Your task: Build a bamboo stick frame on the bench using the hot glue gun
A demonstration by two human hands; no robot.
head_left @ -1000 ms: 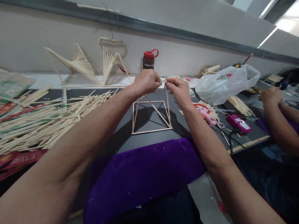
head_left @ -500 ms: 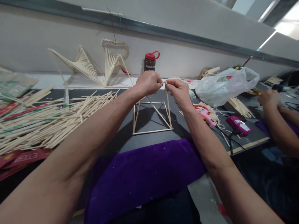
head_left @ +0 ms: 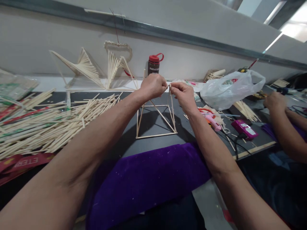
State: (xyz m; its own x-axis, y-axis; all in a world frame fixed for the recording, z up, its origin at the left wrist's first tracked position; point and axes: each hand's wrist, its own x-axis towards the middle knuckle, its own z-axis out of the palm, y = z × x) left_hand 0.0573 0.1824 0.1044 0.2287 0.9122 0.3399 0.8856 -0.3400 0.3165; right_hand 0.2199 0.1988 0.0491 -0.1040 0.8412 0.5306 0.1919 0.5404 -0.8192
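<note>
Wooden sticks [head_left: 48, 123] lie in a big messy pile on the left side of the dark table [head_left: 155, 142]. Behind the pile, two stick shapes [head_left: 96, 68] lean by the pale wall, and a brown bottle [head_left: 153, 64] with a red cap stands near them.

Next comes the left arm. It stretches long and nearly straight from the bottom left corner up to the middle. The left hand [head_left: 152, 86] is curled almost into a fist, knuckles up. Its thumb and first finger pinch together at the top of the stick frame [head_left: 155, 119].

That frame stands on the table in the middle, just past a purple cloth [head_left: 148, 179]. Its square bottom rests flat, and its thin sticks rise and meet at the top, between the two hands.

The right hand [head_left: 183, 94] is right beside the left one, almost touching it. Its fingers are bent in, and its fingertips pinch the same top joint from the other side. The right arm slants down to the bottom right.

Further right lie a pink glue gun [head_left: 211, 117], a small pink box [head_left: 244, 128] and a puffy white plastic bag [head_left: 231, 88]. At the far right edge, another person's hand [head_left: 274, 100] rests on the table, closed loosely.
</note>
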